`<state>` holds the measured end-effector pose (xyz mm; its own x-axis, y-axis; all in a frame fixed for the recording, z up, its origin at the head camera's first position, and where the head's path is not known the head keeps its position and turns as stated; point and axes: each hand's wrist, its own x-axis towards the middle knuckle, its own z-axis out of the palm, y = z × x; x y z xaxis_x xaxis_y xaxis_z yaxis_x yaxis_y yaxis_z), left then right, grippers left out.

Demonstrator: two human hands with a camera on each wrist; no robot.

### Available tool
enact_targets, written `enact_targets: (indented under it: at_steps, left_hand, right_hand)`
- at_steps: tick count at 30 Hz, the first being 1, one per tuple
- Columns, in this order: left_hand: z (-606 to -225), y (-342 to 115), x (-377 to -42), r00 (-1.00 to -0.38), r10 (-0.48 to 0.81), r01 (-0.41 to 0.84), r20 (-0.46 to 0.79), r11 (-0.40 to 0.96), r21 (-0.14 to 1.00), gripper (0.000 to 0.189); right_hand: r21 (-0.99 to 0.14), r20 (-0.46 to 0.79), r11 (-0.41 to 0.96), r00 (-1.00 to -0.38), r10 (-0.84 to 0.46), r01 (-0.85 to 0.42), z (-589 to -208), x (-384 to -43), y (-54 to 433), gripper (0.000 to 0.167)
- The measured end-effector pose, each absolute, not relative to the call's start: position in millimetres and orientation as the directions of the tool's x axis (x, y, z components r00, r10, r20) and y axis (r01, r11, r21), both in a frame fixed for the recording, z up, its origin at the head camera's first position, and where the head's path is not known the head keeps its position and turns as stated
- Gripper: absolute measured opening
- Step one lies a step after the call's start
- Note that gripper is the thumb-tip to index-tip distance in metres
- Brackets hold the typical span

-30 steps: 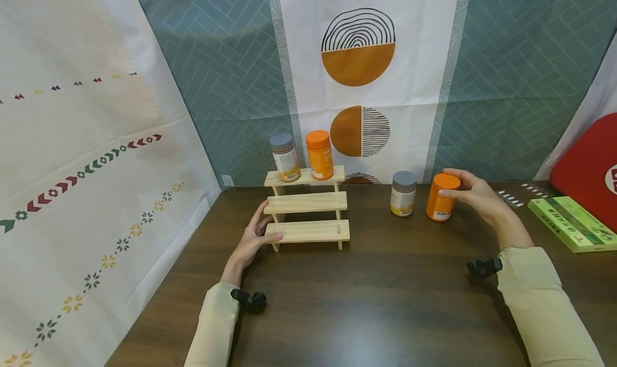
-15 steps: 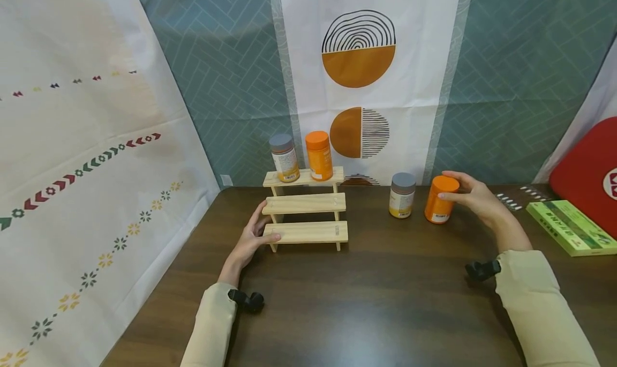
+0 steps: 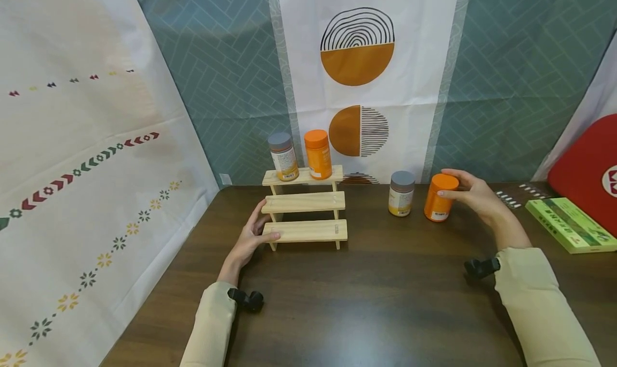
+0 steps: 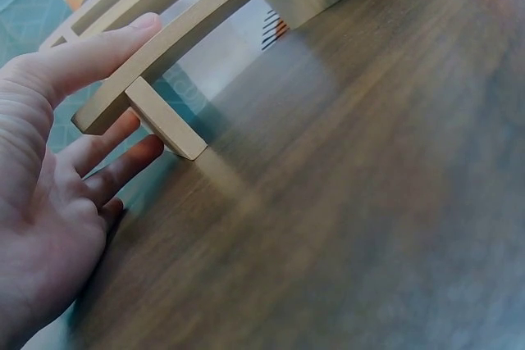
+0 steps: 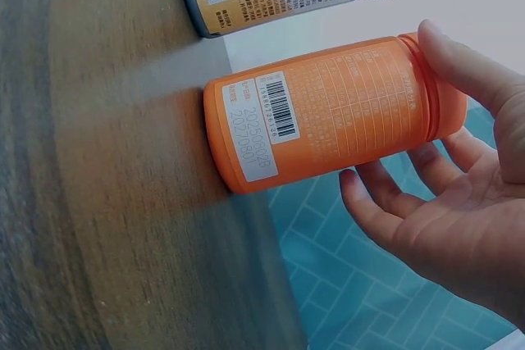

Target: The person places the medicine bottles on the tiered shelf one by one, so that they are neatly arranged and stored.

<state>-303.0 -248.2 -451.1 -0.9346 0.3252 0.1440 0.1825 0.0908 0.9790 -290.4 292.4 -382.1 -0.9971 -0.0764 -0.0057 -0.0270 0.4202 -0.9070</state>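
Observation:
A three-step wooden rack (image 3: 305,231) stands on the dark table. My left hand (image 3: 247,242) holds its left end; in the left wrist view the thumb (image 4: 98,53) lies on the lowest step and the other fingers are beneath and behind. On the top step are a grey-lidded bottle (image 3: 286,160) and an orange bottle (image 3: 319,157). To the right, my right hand (image 3: 482,200) grips a second orange bottle (image 5: 328,112) round its lid, thumb on one side and fingers on the other. That bottle stands upright on the table beside another grey-lidded bottle (image 3: 401,195).
At the right lie a green box (image 3: 573,225), blister packs of pills (image 3: 511,198) and a red case (image 3: 588,169). Patterned cloth (image 3: 356,94) hangs behind the table (image 3: 337,302), and white embroidered cloth (image 3: 96,195) runs along its left side.

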Motion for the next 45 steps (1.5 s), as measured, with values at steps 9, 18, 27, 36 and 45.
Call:
enact_targets:
  at_steps: [9,18,27,36,45]
  left_hand:
    - [-451.2,-247.9,-303.1,-0.935,0.323,0.186,0.149,0.089,0.978,0.096]
    - [-451.0,-247.4,-302.5,-0.935,0.325,0.178,0.141,0.088,0.980,0.096]
    - [-450.5,-247.5,-302.1,-0.937,0.320,0.177,0.139,0.093,0.980,0.096]
    - [-451.7,-249.3,-302.0,-0.940,0.316,0.166,0.127,0.101,0.981,0.096]
    - [-452.3,-247.8,-303.5,-0.936,0.323,0.178,0.139,0.093,0.980,0.096]
  right_hand:
    - [-0.915,0.016,0.402,-0.999,-0.033,-0.028,-380.0,-291.8,295.3,0.076]
    - [-0.924,0.074,0.377,-0.997,0.000,-0.069,-367.6,-282.2,293.9,0.073]
    - [-0.926,0.124,0.362,-0.992,0.025,-0.107,-346.1,-271.5,289.1,0.065]
    - [-0.896,0.171,0.420,-0.985,0.029,-0.143,-327.3,-258.0,277.2,0.061]
    - [-0.892,0.258,0.387,-0.966,0.007,-0.235,-320.1,-250.1,249.5,0.057]
